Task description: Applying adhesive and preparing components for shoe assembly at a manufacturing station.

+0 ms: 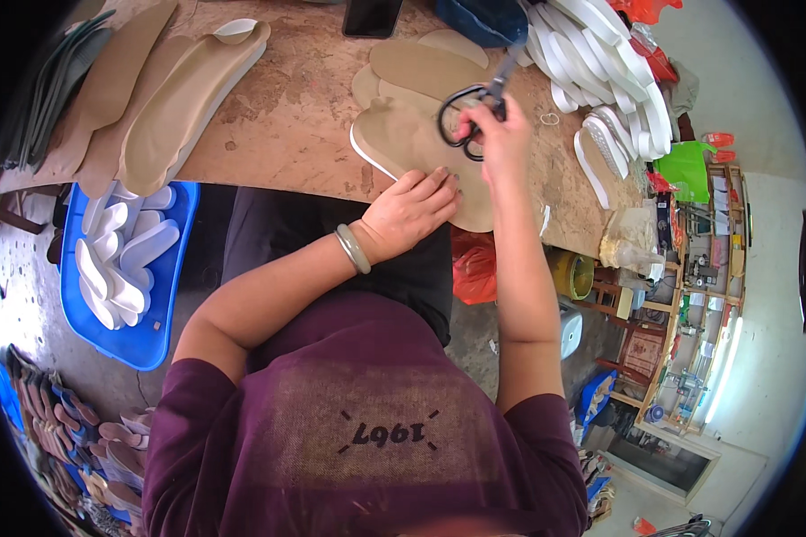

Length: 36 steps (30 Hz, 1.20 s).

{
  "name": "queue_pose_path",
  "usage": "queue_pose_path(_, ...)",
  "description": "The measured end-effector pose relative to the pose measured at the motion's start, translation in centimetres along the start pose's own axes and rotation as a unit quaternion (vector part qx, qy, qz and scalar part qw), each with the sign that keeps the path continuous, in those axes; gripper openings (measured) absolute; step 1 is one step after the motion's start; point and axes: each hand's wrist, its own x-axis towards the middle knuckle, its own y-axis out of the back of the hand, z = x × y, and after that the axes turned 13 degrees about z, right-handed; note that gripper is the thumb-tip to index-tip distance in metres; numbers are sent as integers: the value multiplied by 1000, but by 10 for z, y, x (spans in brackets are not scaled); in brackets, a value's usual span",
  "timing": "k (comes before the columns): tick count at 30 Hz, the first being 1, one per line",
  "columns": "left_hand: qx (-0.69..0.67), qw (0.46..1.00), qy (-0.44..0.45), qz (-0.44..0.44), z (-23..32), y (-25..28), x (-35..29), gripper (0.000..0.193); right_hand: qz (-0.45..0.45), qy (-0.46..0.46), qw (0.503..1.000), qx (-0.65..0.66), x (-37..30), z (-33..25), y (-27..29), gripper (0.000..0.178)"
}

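My right hand is closed round a pair of scissors with black loop handles. The blades point away and are blurred. My left hand lies at the table's near edge, its fingers bent together over a tan shoe insole; the thumb is hidden. A white rim shows along the left side of that insole. Another tan piece reaches over the table edge, right of my left fingers. Just beyond, more flat tan insoles lie in an overlapping pile.
A tan-topped white sole and dark sheets lie at the left. White soles are stacked far right, near a dark blue bowl and a phone. Below the table's left side, a blue basin holds white pieces.
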Motion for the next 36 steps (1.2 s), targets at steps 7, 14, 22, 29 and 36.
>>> queue_pose_path(7, -15, 1000, -8, 23, -1, -3, -2, 34, -141, 427, 849, -276, -35, -7, 8, 26)
queue_pose_path(14, -7, 1000, -9, 21, -3, -5, -6, 31, -70, 6, 960, -269, -15, -26, -33, 22)
queue_pose_path(22, 14, 1000, -15, 20, -5, -2, -4, 32, -133, 216, 925, -284, -19, -22, -20, 22)
queue_pose_path(29, -20, 999, -23, 19, -4, -8, -7, 28, -58, 496, 802, -326, -25, 4, -30, 26)
queue_pose_path(36, -101, 995, 0, -3, -18, 25, -2, 34, 26, 88, 994, 54, -8, -1, -18, 33)
